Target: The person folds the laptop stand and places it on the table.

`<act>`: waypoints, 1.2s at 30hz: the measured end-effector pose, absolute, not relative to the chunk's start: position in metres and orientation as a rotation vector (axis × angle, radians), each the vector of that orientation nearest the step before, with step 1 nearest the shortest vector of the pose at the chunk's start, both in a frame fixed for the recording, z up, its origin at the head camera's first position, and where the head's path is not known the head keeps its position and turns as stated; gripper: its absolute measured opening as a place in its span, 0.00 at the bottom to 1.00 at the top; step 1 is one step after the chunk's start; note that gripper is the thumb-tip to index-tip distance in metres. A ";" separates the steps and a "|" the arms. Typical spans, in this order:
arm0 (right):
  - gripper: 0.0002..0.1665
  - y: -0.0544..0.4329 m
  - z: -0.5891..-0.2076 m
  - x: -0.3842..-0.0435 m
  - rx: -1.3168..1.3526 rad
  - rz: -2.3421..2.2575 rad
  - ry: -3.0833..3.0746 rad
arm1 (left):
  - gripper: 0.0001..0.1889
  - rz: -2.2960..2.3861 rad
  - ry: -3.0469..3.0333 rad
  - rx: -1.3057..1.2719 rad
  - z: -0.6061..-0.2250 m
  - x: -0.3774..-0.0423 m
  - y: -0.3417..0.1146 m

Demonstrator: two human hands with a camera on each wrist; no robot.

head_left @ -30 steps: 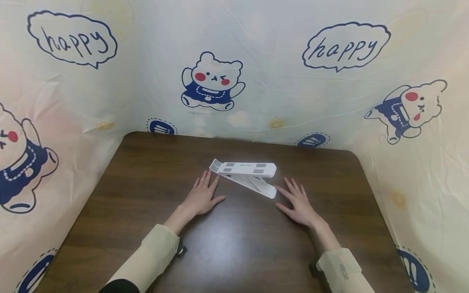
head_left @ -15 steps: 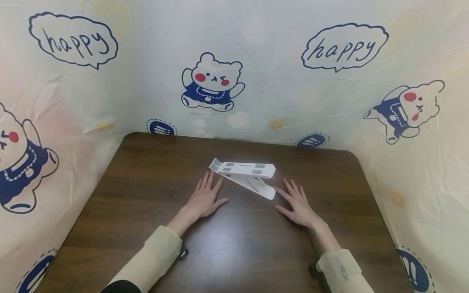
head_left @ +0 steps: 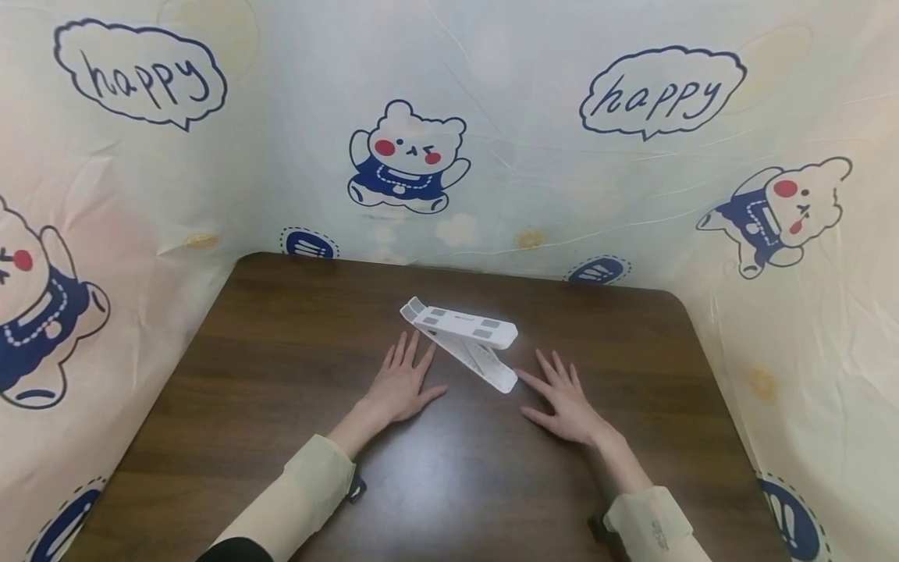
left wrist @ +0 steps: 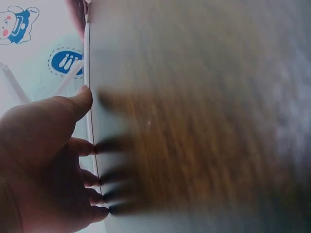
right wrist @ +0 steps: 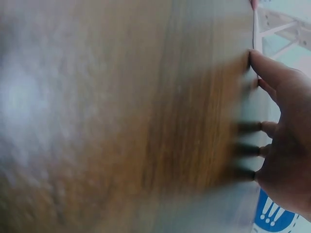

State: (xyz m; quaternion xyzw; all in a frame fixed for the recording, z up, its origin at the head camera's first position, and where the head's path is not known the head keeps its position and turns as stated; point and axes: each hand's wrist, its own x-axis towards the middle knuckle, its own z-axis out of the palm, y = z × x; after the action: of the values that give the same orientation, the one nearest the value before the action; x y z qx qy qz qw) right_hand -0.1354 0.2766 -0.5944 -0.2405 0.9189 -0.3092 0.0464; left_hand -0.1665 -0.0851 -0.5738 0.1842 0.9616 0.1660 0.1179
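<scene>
A white folding laptop stand (head_left: 460, 321) with grey pads rests on the dark wooden table, its arms spread in a V that opens to the right. My left hand (head_left: 396, 389) lies palm down near the V's pointed end, fingers spread and fingertips right by the lower arm. On the other side, my right hand (head_left: 567, 402) is flat too, the index fingertip right at the lower arm's near end. Both wrist views show straight fingers with their tips on the tabletop. Part of the stand (right wrist: 286, 29) appears beyond the right thumb in the right wrist view.
The brown table (head_left: 267, 343) has rounded far corners. Pale fabric (head_left: 520, 156) printed with bears and "happy" bubbles hangs behind it and on both sides. A glare patch (head_left: 435, 476) shines on the near part of the tabletop.
The laptop stand has turned slightly, its right end shifting left and towards me. My right hand has moved the same way, while my left hand has slid a little to the right.
</scene>
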 end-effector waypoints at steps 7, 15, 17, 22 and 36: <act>0.40 0.267 -0.586 -0.128 -0.710 -0.866 2.791 | 0.46 0.485 2.813 0.549 -0.574 -0.163 -0.082; 0.42 0.259 -0.577 -0.126 -0.630 -0.695 2.785 | 0.46 0.507 2.804 0.573 -0.572 -0.158 -0.080; 0.42 0.258 -0.577 -0.126 -0.629 -0.688 2.781 | 0.46 0.505 2.803 0.565 -0.572 -0.158 -0.079; 0.42 0.253 -0.576 -0.124 -0.642 -0.704 2.766 | 0.47 0.509 2.788 0.561 -0.572 -0.157 -0.076; 0.40 0.233 -0.585 -0.128 -0.631 -0.733 2.841 | 0.55 0.412 2.829 0.628 -0.575 -0.152 -0.059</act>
State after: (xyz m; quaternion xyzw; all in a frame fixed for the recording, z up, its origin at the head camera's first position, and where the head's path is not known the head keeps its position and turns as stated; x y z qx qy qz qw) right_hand -0.1276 0.2333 -0.5846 -0.2096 0.9444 -0.2436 0.0701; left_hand -0.1518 -0.0595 -0.5747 0.2132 0.9610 0.1400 0.1069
